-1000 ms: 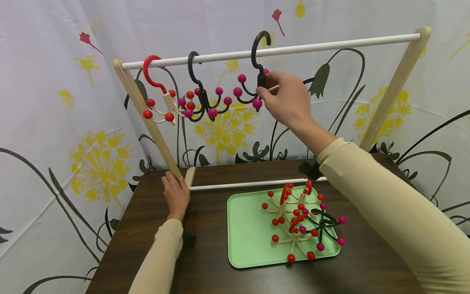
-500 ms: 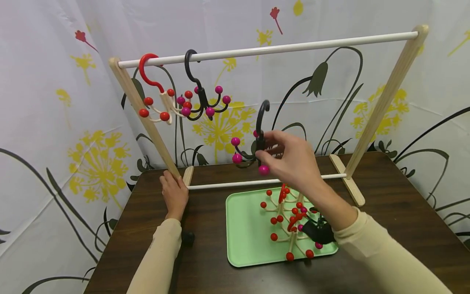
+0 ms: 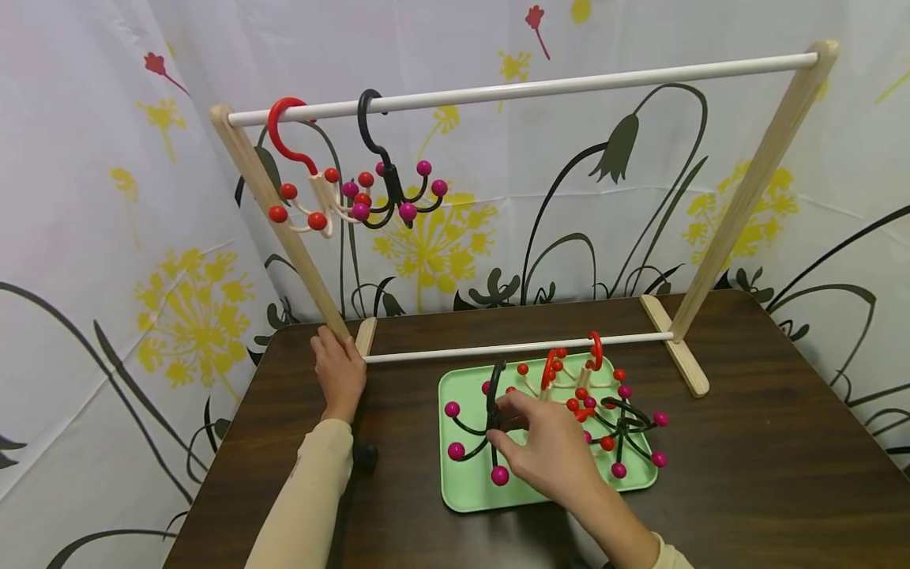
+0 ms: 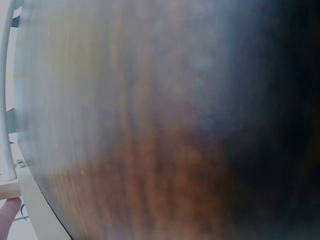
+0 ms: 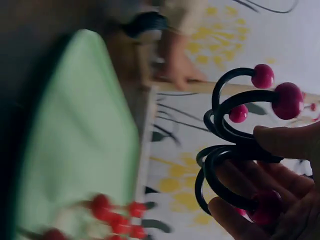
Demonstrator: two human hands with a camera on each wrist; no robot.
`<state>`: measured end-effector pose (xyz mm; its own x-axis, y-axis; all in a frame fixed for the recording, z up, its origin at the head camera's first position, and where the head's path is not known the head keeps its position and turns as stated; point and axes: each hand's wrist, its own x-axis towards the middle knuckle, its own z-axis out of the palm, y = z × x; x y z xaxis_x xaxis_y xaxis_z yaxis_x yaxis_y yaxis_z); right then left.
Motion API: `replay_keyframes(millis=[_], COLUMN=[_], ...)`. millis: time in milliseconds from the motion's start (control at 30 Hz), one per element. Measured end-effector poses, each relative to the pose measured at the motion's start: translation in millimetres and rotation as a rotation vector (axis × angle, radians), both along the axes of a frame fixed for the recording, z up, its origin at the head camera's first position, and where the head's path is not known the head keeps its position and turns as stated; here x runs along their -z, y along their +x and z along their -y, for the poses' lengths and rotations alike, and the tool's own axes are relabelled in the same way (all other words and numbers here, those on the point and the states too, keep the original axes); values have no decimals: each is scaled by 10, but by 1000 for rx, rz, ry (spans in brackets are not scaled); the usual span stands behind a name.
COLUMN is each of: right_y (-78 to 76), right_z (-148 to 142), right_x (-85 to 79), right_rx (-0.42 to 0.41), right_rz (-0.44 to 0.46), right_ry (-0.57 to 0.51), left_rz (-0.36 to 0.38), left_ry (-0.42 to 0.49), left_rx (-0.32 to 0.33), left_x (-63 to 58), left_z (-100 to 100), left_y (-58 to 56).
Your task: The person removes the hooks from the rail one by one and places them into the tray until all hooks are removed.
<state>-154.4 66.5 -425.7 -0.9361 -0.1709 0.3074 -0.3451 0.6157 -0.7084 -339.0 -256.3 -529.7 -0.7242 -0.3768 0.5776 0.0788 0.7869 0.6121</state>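
Observation:
My right hand [image 3: 550,450] pinches the stem of a black hook hanger [image 3: 492,395] with magenta ball tips, upright over the left half of a green tray [image 3: 462,490]. In the right wrist view, thumb and fingers close round that hanger's stem, its curved arms [image 5: 230,102] fanning out. My left hand [image 3: 339,375] grips the foot of the rack's left wooden post [image 3: 291,245]; a fingertip [image 4: 7,215] shows beside the wood in the left wrist view. From the rack's white top rail [image 3: 569,85] hang a red-hooked cream hanger [image 3: 321,197] and another black hanger [image 3: 393,186].
On the tray's right side stand several red-hooked hangers [image 3: 596,352] with red balls, crowded together, plus a black one [image 3: 622,431] overhanging the right edge. The rack's lower rail [image 3: 455,353] runs just behind the tray, and its right foot [image 3: 686,367] rests on the dark table [image 3: 768,442].
My right hand has taken the black hanger from the top rail down to the tray. My left hand has stayed at the post.

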Motion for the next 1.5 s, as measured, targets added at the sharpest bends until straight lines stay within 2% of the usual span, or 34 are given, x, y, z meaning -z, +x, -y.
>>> replay_keyframes(millis=[233, 400, 533, 833, 1167, 1367, 1500], right_y=[49, 68, 94, 128, 168, 218, 284], right_z=[26, 39, 38, 24, 13, -55, -132], right_x=[429, 617, 699, 751, 700, 694, 625], right_rx=[-78, -89, -94, -66, 39, 54, 69], right_rz=[21, -23, -25, -40, -51, -52, -28], right_ry=[104, 108, 103, 139, 265, 269, 251], left_rz=[0, 3, 4, 8, 5, 6, 8], left_ry=[-1, 4, 9, 14, 15, 10, 4], left_rx=[-1, 1, -1, 2, -1, -1, -4], left_x=[-18, -15, -9, -16, -22, -11, -15], left_z=[-13, -12, -7, -12, -8, -4, -8], left_y=[-12, -14, -8, 9, 4, -6, -10])
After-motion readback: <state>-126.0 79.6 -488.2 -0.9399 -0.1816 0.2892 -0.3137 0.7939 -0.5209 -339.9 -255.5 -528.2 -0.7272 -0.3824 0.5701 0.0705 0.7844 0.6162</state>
